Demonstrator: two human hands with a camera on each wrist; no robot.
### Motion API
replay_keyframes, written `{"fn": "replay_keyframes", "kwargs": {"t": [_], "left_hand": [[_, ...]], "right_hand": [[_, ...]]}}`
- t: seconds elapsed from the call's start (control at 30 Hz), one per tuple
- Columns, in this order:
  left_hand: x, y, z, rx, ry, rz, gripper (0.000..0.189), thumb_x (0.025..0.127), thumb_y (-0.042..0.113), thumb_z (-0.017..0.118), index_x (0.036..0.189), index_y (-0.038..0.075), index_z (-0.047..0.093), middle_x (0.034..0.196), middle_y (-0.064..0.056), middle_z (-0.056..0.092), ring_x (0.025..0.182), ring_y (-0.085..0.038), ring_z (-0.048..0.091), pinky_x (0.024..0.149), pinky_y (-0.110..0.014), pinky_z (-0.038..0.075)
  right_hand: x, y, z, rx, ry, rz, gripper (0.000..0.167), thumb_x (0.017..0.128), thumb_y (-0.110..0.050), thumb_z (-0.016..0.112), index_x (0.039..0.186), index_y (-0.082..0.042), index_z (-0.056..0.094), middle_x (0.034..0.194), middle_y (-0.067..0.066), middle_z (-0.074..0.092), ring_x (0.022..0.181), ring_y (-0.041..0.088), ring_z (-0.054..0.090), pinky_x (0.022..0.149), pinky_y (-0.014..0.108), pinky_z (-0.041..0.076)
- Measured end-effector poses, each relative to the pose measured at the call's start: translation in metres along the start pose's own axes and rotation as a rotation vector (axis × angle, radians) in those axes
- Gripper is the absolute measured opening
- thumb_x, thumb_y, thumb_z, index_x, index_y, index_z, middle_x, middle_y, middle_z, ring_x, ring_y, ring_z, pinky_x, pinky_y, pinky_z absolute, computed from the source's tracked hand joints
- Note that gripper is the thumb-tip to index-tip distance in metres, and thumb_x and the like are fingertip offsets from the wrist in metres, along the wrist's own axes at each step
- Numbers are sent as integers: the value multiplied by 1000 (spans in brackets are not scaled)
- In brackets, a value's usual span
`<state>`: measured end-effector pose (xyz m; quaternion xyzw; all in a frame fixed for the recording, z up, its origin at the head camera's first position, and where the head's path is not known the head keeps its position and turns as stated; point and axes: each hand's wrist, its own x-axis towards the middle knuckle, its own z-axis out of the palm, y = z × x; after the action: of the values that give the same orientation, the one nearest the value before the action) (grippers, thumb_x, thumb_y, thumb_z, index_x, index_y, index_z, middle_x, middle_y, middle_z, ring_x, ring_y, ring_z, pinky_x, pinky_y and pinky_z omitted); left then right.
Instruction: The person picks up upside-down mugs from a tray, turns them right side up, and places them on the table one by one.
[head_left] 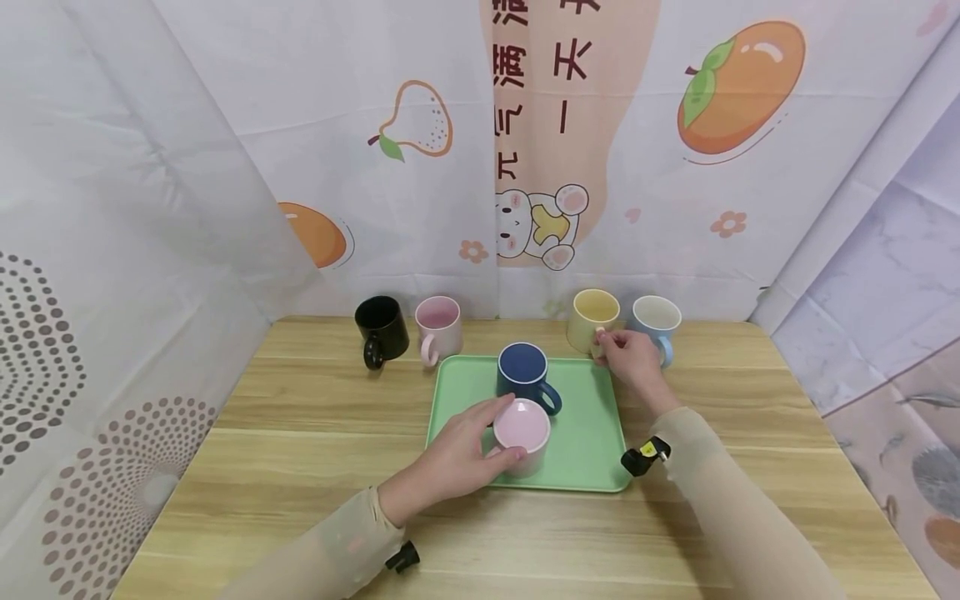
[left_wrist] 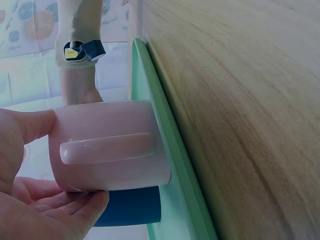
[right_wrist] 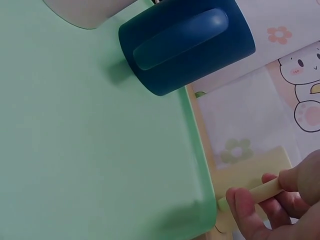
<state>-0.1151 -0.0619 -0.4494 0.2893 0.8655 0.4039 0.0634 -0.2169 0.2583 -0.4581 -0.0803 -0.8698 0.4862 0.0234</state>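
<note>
My left hand holds a pink mug by its sides, thumb at the near side and fingers at the far side near the rim. This mug is at the front of a green tray, its handle facing the left wrist camera. Right behind it on the tray stands a dark blue mug, handle to the right. Beyond the tray's back right corner, my right hand pinches the handle of a pale yellow mug between thumb and fingers.
At the back left stand a black mug and a second pink mug. A white mug with a light blue handle is close to my right hand. Behind the wooden table hangs a printed cloth.
</note>
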Motion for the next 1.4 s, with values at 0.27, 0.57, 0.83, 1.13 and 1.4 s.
{"fn": "replay_keyframes", "kwargs": {"t": [0.27, 0.57, 0.83, 1.13, 1.4], "left_hand": [[1, -1, -2, 10, -6, 15, 75, 99, 28, 84, 160, 1, 51, 159, -19, 57, 148, -34, 55, 121, -53, 47], [1, -1, -2, 14, -14, 25, 74, 99, 28, 84, 160, 0, 51, 159, -19, 57, 148, -33, 55, 121, -52, 47], [1, 0, -2, 15, -15, 34, 74, 99, 27, 84, 159, -2, 51, 158, -21, 58, 147, -34, 56, 120, -52, 48], [0, -2, -3, 9, -17, 26, 74, 100, 29, 83, 160, -1, 50, 159, -19, 57, 148, -33, 55, 121, -52, 47], [0, -2, -3, 6, -27, 18, 75, 102, 32, 81, 161, 0, 49, 161, -18, 56, 150, -31, 53, 122, -51, 46]], "right_hand": [[1, -3, -5, -82, -65, -7, 44, 116, -29, 53, 124, 9, 74, 112, 25, 77, 99, 33, 81, 94, 37, 63], [-2, -12, -17, -219, -117, -43, 37, 113, -27, 58, 119, 7, 74, 100, 19, 78, 93, 31, 75, 77, 30, 53], [-12, -29, -31, -335, -75, -183, 39, 109, -26, 64, 126, 8, 71, 117, 26, 74, 108, 42, 70, 92, 55, 59], [-42, -50, -21, -331, -114, -419, 30, 104, -16, 74, 124, 7, 72, 118, 26, 71, 101, 40, 75, 88, 55, 65], [-67, -48, 4, -439, -79, -505, 35, 100, -24, 81, 124, 0, 73, 115, 16, 69, 100, 36, 74, 86, 51, 65]]}}
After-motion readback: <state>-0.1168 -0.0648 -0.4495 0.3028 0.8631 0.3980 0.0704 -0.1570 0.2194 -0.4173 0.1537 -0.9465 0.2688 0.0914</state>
